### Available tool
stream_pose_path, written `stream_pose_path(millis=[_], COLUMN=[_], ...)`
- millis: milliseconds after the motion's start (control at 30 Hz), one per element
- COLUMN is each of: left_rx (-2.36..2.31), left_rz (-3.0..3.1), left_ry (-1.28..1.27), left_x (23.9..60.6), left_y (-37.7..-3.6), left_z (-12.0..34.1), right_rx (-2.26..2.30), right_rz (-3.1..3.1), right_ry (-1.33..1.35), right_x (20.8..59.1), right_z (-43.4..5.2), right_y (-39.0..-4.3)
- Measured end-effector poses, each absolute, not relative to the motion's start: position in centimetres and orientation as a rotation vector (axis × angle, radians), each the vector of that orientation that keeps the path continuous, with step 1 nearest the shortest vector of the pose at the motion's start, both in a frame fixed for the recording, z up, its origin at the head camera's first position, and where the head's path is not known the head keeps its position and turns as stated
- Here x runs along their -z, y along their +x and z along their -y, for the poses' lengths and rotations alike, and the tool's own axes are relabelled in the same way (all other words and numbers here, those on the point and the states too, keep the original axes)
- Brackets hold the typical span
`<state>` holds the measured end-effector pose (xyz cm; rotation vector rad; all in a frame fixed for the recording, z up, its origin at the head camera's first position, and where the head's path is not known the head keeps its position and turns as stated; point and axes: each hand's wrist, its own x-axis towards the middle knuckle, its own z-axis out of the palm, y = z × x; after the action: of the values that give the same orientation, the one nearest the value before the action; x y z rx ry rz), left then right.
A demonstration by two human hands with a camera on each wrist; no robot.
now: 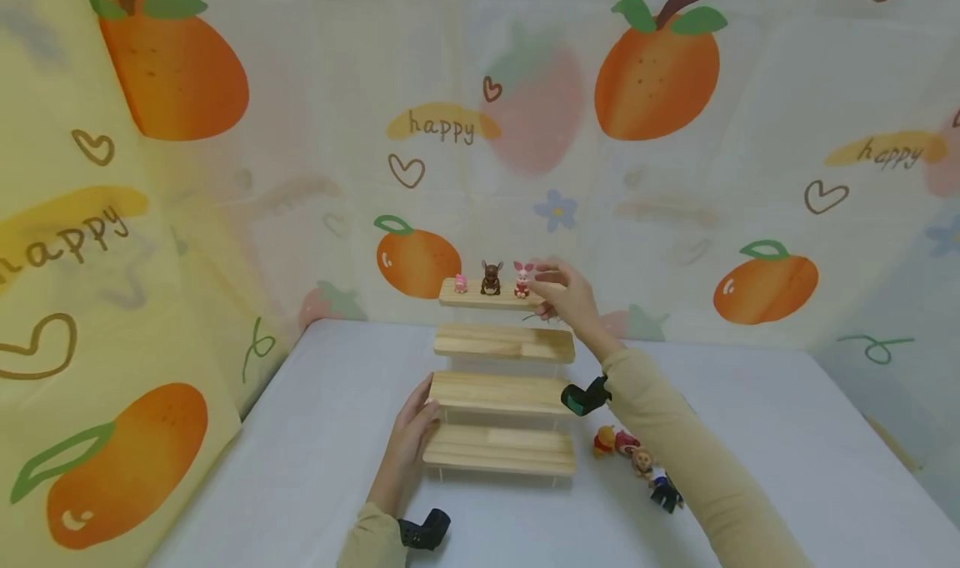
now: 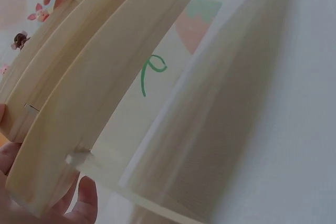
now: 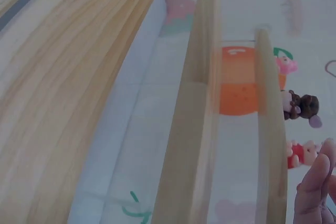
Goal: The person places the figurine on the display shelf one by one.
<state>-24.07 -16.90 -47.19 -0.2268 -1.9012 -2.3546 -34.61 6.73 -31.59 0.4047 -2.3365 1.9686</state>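
A four-tier wooden display shelf (image 1: 504,391) stands on the table. My left hand (image 1: 411,422) holds its left end around the third board down, with fingers (image 2: 87,198) curled at the board's end in the left wrist view. On the top board sit a small pink figurine (image 1: 461,284), a brown big-eared figurine (image 1: 491,278) and a piglet figurine (image 1: 522,280) in red. Beside the piglet, at the top board's right end, is my right hand (image 1: 567,298). Its fingers (image 3: 311,187) are extended, the tips right at the piglet, without closing round it.
Several more figurines lie in a row on the white table (image 1: 255,485) right of the shelf, among them a yellow-and-red bear (image 1: 603,441) and a dark-clothed one (image 1: 665,495). My right forearm passes over that side. A fruit-patterned cloth (image 1: 315,118) hangs behind.
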Motion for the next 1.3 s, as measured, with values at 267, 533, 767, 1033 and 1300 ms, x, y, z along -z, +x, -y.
stream_pose_path(millis=[267,533,767,1033,1300], left_rx=[2.4,2.415,2.41,2.38,2.446], left_rz=[1.908,1.903,1.908,1.922,1.846], left_ry=[-0.195,-0.228,-0.232,-0.205,-0.18], left_x=[47.3,47.2,47.0,47.1,47.5], left_y=[-24.1,-24.3,-24.4,-24.2,-24.3], left_z=[16.5,16.1,16.5,16.9,16.4], right_rx=[-1.972,-2.04,-2.029,-2.071,-1.978], right_rz=[2.35,2.172,2.22,2.232,2.287], right_ry=[0.4,0.592,0.559,0.516,0.567], right_x=[32.5,37.7,34.3,34.8,36.2], right_z=[-9.5,-14.8,-15.0,-15.4,-17.9], right_y=[-33.7,-35.9,-30.7,-29.6,-27.7])
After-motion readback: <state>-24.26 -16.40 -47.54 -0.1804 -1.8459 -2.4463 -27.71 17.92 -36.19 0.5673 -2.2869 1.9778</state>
